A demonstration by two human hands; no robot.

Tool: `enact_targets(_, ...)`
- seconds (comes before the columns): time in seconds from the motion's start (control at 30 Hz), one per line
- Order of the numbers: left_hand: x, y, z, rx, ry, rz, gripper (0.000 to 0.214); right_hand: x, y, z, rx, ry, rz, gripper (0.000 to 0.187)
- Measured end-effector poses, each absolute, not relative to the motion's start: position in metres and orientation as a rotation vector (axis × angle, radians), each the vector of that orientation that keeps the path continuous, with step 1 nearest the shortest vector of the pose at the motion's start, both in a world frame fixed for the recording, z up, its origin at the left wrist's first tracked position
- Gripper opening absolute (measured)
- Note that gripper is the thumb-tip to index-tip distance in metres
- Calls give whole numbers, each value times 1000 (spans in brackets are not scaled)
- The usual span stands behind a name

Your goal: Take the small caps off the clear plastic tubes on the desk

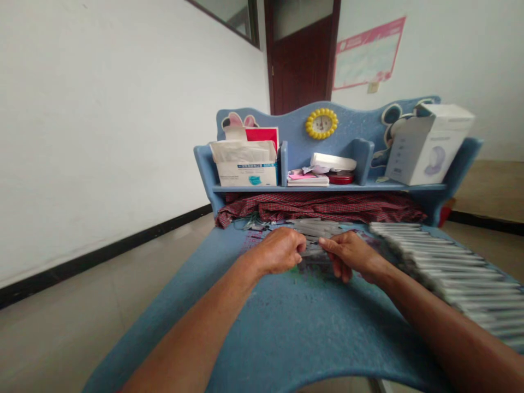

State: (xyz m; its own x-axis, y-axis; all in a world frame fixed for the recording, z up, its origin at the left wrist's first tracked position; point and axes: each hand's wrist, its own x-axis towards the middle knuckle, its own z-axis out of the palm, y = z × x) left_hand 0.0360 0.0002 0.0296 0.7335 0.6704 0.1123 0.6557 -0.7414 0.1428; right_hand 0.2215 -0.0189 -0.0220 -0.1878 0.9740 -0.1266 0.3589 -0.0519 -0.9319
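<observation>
My left hand [284,250] is closed in a pinch above the blue desk [278,327]; what its fingers hold, if anything, is hidden. Close to its right, my right hand [347,252] pinches with thumb and forefinger, and a small dark tip seems to show there, too blurred to name. Just beyond the hands lies a loose pile of slim grey sticks [313,225], pen-like in shape. To the right, a long row of similar pale sticks [458,273] lies side by side, with dark fuzzy-looking ends toward my right forearm.
Behind the pile, a red checked cloth [319,207] is bunched under the desk's shelf [254,189]. On the shelf stand a mask box [245,166], stacked papers [308,180], a red round tin [340,178] and a white box [429,144]. A yellow clock [321,123] is fixed above.
</observation>
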Motion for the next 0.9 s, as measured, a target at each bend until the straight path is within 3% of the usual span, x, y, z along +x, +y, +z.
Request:
enact_targets(0.27,39,-6,25,3146,1117,388,9,222,-21,-19,-1443,-1465,1290,44)
enact_targets(0.43,36,5,23,2888,1137,632,4,223,-21,-16,-1268,-1334,1395,48)
enact_targets(0.63,37,11,24,2477,1127,701,4,217,-23,-15,-979,-1343,1377,32)
enact_targets(0.9,42,6,21,2698,1137,727,3,215,-22,-16,-1061,-1243,1263,28)
